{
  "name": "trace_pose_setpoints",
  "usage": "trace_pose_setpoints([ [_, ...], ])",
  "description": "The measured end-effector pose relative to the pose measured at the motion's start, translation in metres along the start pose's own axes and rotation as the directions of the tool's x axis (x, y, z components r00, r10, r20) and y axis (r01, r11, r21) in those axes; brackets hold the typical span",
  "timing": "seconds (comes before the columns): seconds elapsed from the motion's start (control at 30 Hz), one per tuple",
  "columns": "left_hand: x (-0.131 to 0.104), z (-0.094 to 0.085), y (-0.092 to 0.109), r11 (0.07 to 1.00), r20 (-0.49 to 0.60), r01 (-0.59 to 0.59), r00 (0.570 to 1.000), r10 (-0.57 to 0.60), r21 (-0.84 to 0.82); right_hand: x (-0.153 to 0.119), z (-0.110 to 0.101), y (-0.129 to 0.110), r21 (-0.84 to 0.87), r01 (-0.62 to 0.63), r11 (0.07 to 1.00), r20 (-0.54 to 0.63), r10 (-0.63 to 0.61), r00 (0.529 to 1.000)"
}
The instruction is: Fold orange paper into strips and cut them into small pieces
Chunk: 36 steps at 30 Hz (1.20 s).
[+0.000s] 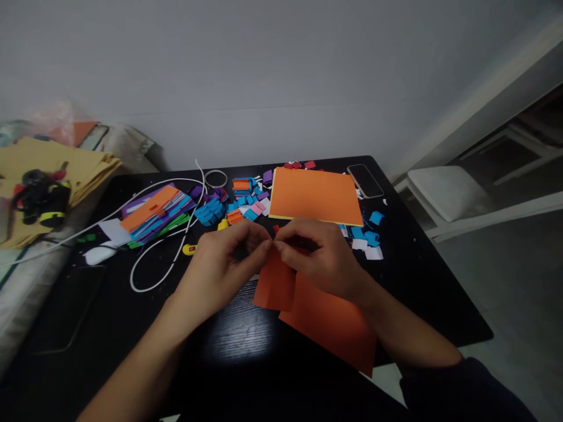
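My left hand (229, 258) and my right hand (319, 252) meet over the black table, each with thumb and fingers pinched at the top of a creased orange paper piece (275, 284). The piece hangs down between them. Beneath my right hand and wrist lies a larger orange sheet (334, 325), reaching past the table's front edge. Just beyond my hands rests an orange pad (316, 196) with a yellow edge. A yellow cutter (190, 249) lies left of my left hand, partly hidden by it.
Coloured paper strips (158, 214), small folded blue pieces (211, 211) and a looping white cable (147, 290) lie on the left. A phone (365, 180) sits at the back right. Brown envelopes (88, 167) are piled far left; a white stool (448, 190) stands right.
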<state>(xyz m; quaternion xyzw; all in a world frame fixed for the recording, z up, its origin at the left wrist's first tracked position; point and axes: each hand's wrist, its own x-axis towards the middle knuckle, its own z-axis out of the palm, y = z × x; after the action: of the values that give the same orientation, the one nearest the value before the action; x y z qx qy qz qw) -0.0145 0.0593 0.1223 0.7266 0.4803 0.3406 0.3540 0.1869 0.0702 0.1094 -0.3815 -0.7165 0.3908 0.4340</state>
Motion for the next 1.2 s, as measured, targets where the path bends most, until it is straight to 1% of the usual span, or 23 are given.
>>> trace_pose_setpoints([
  [0.13, 0.000, -0.003, -0.001, 1.000, 0.040, 0.006, 0.999, -0.005, -0.030, 0.000, -0.001, -0.001, 0.007, -0.048, 0.999, 0.032, 0.047, 0.998],
  [0.3, 0.000, -0.003, -0.001, 0.999, 0.052, 0.012, 0.999, -0.010, -0.032, 0.000, -0.002, -0.001, 0.065, -0.114, 0.991, 0.017, 0.113, 0.993],
  [0.4, 0.000, -0.003, 0.000, 0.999, 0.061, 0.007, 0.998, -0.004, -0.033, 0.001, -0.006, -0.001, 0.116, -0.190, 0.975, 0.066, 0.183, 0.981],
  [0.5, 0.000, -0.003, 0.000, 0.999, 0.072, 0.017, 0.997, -0.014, -0.049, 0.001, -0.011, -0.002, 0.152, -0.236, 0.960, 0.117, 0.220, 0.968],
  [0.63, 0.000, -0.003, 0.001, 0.997, 0.064, 0.028, 0.998, -0.023, -0.076, 0.003, -0.014, -0.003, 0.149, -0.233, 0.961, 0.126, 0.216, 0.968],
  [0.83, 0.001, -0.002, 0.001, 0.999, 0.051, 0.013, 0.999, -0.011, -0.037, 0.002, -0.010, -0.002, 0.146, -0.228, 0.963, 0.125, 0.210, 0.970],
  [1.03, 0.001, -0.002, 0.002, 0.998, 0.068, 0.031, 0.997, -0.028, -0.055, 0.002, -0.010, -0.001, 0.140, -0.229, 0.963, 0.145, 0.209, 0.967],
  [1.1, 0.002, -0.002, 0.002, 0.997, 0.066, 0.048, 0.997, -0.044, -0.058, 0.003, -0.010, -0.001, 0.156, -0.238, 0.959, 0.158, 0.214, 0.964],
  [1.2, 0.003, -0.002, 0.002, 0.992, 0.044, 0.072, 0.997, -0.067, -0.102, 0.003, -0.010, 0.000, 0.229, -0.276, 0.933, 0.158, 0.245, 0.957],
])
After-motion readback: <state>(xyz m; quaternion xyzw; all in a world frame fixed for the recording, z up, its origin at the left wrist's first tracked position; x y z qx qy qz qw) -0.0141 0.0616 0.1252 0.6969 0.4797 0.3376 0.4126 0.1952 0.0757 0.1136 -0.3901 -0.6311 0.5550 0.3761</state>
